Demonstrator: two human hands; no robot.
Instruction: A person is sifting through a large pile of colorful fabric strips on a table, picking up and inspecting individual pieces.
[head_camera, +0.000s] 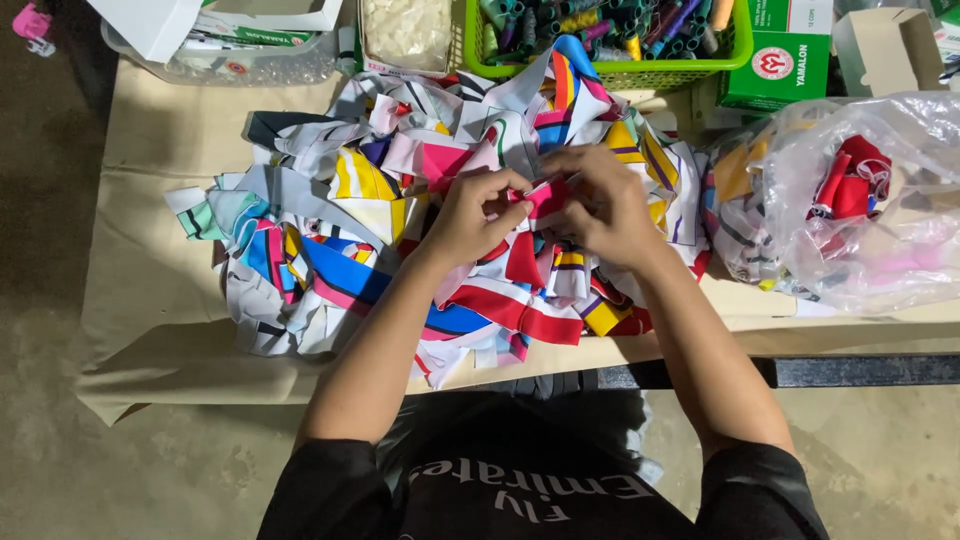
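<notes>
Scanning L to R from my remote feed: bare concrete floor (40, 300) at far L, then a table (150, 300) covered w/ tan paper. On it a big heap of multicolour fabric scraps (300, 250), white, blue, yellow, pink, red stripes, spreading across the table's middle & hanging a bit over the near edge. My left hand (472, 215) sits above the heap's centre, fingers curled, thumb & forefinger pinching a small red-pink scrap (545, 197). My right hand (605, 205) is just beside it, touching the same scrap, fingers bent over it & gripping its other end; the two hands are close together, nearly knuckle to knuckle. Scrap is held just above the pile, mid-table. Behind, along the far edge: clear plastic tub (240, 60) w/ papers, a box of whitish bits (405, 30), green basket (610, 40) of thread spools, green carton (775, 60). Far R: clear plastic bag (860, 200) stuffed w/ more scraps, red ones showing thru, resting on the table near my right forearm.
</notes>
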